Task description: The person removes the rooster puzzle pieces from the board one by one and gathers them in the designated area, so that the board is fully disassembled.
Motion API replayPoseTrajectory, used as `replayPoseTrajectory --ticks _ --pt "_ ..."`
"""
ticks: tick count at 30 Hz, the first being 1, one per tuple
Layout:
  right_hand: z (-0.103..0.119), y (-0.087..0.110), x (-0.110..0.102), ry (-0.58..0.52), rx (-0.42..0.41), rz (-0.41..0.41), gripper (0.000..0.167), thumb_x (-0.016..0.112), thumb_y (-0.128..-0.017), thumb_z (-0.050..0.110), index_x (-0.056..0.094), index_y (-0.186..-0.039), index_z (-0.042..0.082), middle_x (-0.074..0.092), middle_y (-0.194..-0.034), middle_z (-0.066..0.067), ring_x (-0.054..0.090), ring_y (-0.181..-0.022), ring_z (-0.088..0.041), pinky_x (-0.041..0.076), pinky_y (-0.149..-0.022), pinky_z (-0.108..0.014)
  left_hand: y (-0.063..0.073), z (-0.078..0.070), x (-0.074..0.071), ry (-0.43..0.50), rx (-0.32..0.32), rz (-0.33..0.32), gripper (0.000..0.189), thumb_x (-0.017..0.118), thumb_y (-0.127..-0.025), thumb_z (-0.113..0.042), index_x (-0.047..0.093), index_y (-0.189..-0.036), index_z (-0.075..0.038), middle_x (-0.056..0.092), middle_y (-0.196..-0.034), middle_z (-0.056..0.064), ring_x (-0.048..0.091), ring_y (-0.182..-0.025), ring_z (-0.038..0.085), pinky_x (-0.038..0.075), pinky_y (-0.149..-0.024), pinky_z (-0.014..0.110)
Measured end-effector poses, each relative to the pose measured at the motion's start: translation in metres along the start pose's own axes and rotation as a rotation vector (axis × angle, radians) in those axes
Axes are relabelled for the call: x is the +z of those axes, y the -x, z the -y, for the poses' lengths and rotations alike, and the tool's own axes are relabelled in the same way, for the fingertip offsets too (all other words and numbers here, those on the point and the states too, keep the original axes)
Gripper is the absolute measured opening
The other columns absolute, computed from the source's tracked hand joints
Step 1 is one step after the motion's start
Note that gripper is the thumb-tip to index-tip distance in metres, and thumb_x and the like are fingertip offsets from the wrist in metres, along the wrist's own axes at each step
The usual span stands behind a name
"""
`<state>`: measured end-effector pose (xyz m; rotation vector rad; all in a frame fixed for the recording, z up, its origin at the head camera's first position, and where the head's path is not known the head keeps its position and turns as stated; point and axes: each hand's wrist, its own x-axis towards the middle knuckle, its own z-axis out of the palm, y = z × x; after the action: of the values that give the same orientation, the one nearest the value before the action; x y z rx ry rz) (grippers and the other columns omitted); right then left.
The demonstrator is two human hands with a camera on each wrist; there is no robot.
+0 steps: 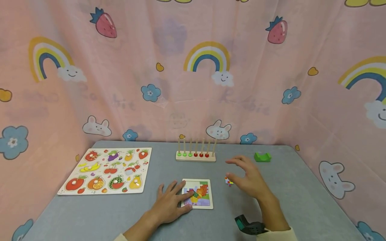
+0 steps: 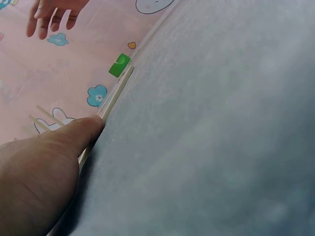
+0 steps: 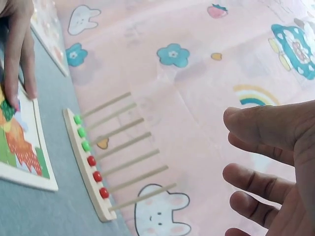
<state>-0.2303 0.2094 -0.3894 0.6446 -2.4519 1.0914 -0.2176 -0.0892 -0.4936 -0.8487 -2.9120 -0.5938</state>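
My left hand [image 1: 169, 206] lies with fingers spread across the left side of a small framed jigsaw puzzle [image 1: 211, 197]. Its index finger touches the colourful picture, and in the left wrist view the thumb [image 2: 74, 137] rests at the frame's edge. To the right of the puzzle my right hand [image 1: 250, 177] hovers above the table, thumb and fingers apart and gently curved, holding nothing. Just by its thumb in the head view is a small multicoloured piece [image 1: 228, 181], partly covered by that thumb. The right wrist view shows the same hand [image 3: 275, 162] with a gap between thumb and fingers.
Behind the puzzle stands a wooden peg rack [image 1: 196, 159] with green and red beads. A fruit peg board [image 1: 79, 170] lies at the left, and a green notched block [image 1: 263, 158] sits at the back right. Patterned pink curtain [image 1: 181, 110] encloses the grey table [image 1: 301, 201].
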Motion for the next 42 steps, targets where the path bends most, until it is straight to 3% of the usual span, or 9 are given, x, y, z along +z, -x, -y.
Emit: replayPoseTrajectory --ticks 10,18,28,35,42 --pt "0.001 -0.006 0.028 -0.04 -0.015 -0.004 0.035 0.078 -0.081 0.01 0.068 -0.114 0.004 0.06 -0.11 -0.005 0.051 -0.106 -0.027 0.041 -0.085 -0.055 0.0 -0.001 0.0 0.004 0.0 -0.006 0.049 0.056 -0.09 -0.057 0.058 -0.135 -0.037 0.038 -0.151 0.003 0.029 -0.137 0.035 0.01 -0.098 0.071" --pt "-0.01 -0.006 0.055 -0.096 -0.023 -0.005 0.032 0.075 -0.083 0.014 0.069 -0.114 0.008 0.06 -0.109 -0.003 0.05 -0.097 -0.024 0.041 -0.08 -0.049 -0.001 0.0 0.0 0.012 0.025 -0.035 0.048 0.055 -0.091 -0.057 0.059 -0.134 -0.036 0.04 -0.149 0.005 0.032 -0.135 0.037 0.012 -0.096 0.073" --pt "-0.024 0.0 0.085 -0.133 0.096 0.059 0.031 0.074 -0.083 0.008 0.069 -0.114 0.008 0.06 -0.113 -0.004 0.052 -0.103 -0.038 0.041 -0.086 -0.055 -0.001 -0.001 -0.002 0.01 0.015 -0.014 0.049 0.055 -0.091 -0.057 0.058 -0.135 -0.035 0.039 -0.15 0.006 0.031 -0.135 0.037 0.012 -0.096 0.074" --pt "-0.03 0.004 0.096 -0.168 0.157 0.112 0.029 0.072 -0.085 0.007 0.068 -0.114 0.005 0.059 -0.111 -0.001 0.051 -0.108 -0.031 0.04 -0.092 -0.055 -0.001 -0.001 0.0 0.01 0.004 -0.01 0.049 0.056 -0.09 -0.056 0.058 -0.135 -0.036 0.038 -0.15 0.004 0.03 -0.136 0.037 0.01 -0.097 0.073" --pt "-0.036 0.006 0.106 -0.13 0.201 0.134 0.027 0.071 -0.084 0.006 0.07 -0.111 0.01 0.059 -0.109 0.001 0.051 -0.107 -0.025 0.04 -0.092 -0.052 -0.001 -0.001 0.0 0.004 0.009 -0.016 0.048 0.057 -0.09 -0.056 0.059 -0.134 -0.036 0.039 -0.15 0.004 0.03 -0.136 0.037 0.011 -0.096 0.073"
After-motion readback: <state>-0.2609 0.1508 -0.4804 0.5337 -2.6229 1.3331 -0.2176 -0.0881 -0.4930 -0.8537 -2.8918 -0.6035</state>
